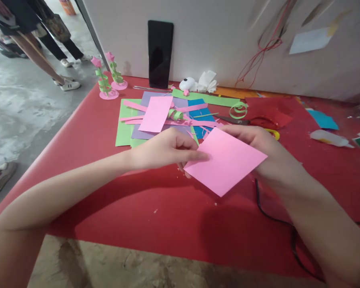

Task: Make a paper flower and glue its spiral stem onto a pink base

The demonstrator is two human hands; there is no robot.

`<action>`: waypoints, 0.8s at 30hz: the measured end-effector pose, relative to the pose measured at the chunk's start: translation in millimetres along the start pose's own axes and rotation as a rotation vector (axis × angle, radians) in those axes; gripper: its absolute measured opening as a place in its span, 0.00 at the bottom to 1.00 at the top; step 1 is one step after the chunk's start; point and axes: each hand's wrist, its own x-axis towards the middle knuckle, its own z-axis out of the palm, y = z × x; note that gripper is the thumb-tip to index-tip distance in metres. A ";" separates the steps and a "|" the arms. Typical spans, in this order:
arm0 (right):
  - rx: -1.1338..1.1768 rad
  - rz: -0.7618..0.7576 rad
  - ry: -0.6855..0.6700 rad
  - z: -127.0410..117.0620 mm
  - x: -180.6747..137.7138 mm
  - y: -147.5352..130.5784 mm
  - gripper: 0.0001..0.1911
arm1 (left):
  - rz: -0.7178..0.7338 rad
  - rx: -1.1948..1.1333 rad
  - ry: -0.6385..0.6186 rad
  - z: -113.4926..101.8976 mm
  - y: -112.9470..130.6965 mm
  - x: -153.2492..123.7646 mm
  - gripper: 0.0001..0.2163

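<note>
I hold a pink square of paper (pixel 226 161) above the red table (pixel 114 192), tilted like a diamond. My left hand (pixel 165 149) pinches its left corner, thumb on top. My right hand (pixel 258 145) grips the far right edge from behind, most of its fingers hidden by the sheet. Just beyond my hands lies a pile of coloured paper (pixel 165 116): green, purple, blue and pink sheets with cut strips and green curls.
Scissors (pixel 252 122) with red and yellow handles lie behind my right hand. Two paper flowers (pixel 108 78) stand at the back left, a black phone (pixel 160 54) leans on the wall, a glue bottle (pixel 330 138) lies right. A black cable (pixel 267 208) crosses the table. People's legs (pixel 48 52) stand far left.
</note>
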 end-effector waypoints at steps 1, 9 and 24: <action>0.011 -0.001 0.041 -0.1 -0.9 -0.3 0.17 | 0.013 0.007 0.008 0.6 0.7 -0.6 0.16; -0.173 -0.072 0.064 5.2 -4.8 -7.3 0.13 | 0.034 0.149 0.026 2.5 1.8 -5.2 0.16; -0.448 -0.180 -0.042 8.6 -3.3 -7.4 0.15 | 0.070 0.074 0.042 15.6 -8.6 -4.6 0.19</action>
